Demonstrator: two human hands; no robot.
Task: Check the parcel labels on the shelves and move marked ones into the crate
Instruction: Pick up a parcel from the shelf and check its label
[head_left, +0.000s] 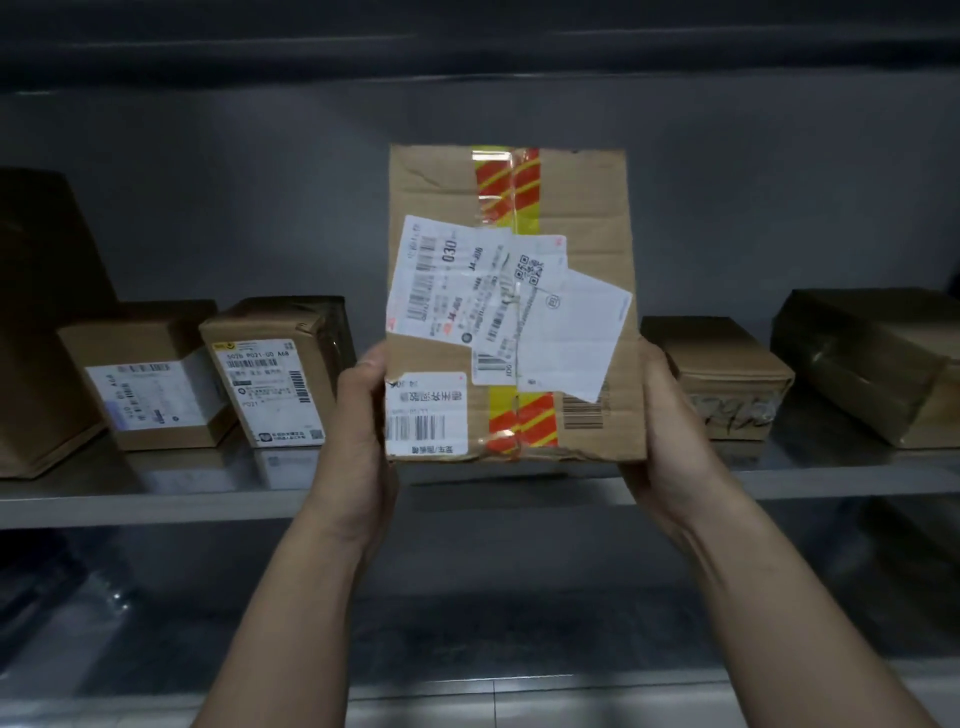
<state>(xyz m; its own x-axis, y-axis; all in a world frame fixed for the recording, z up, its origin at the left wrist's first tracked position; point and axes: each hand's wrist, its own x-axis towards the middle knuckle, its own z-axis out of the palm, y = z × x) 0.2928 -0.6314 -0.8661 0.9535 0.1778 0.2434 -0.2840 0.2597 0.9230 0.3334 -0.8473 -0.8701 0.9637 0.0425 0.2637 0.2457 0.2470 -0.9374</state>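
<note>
Dim grey metal shelving fills the view, its top lost in shadow. The left hand (358, 415) grips the lower left edge of a parcel (571, 208). Its thumb lies at the front edge and its fingers are hidden behind the cardboard. The right hand (670, 431) holds the lower right edge the same way, with only thumb and palm showing. Both forearms run off the bottom of the frame.

The parcel stands upright between the 2 hands, face toward the camera, at the front of the shelf (156, 506). I cannot tell whether its bottom edge rests on the shelf or hangs just above it. Several white labels (447, 275) overlap on its face, with barcodes, a QR code and "030" printed sideways. The small print is blurred, so any mark on them cannot be made out. Red-and-yellow tape (506, 187) runs down the middle, partly covered by the labels.

Left of the parcel sit 3 boxes: a yellow-label box (270, 374) just beside the left hand, then a white-label box (150, 379), then a dark box (41, 322) cut off by the frame edge. To the right, a scrawled box (722, 374) bears handwriting too blurred to read, and a wrapped box (872, 364) runs off the right edge. The lower shelf (467, 680) is dark, and what lies on it is indistinct.
</note>
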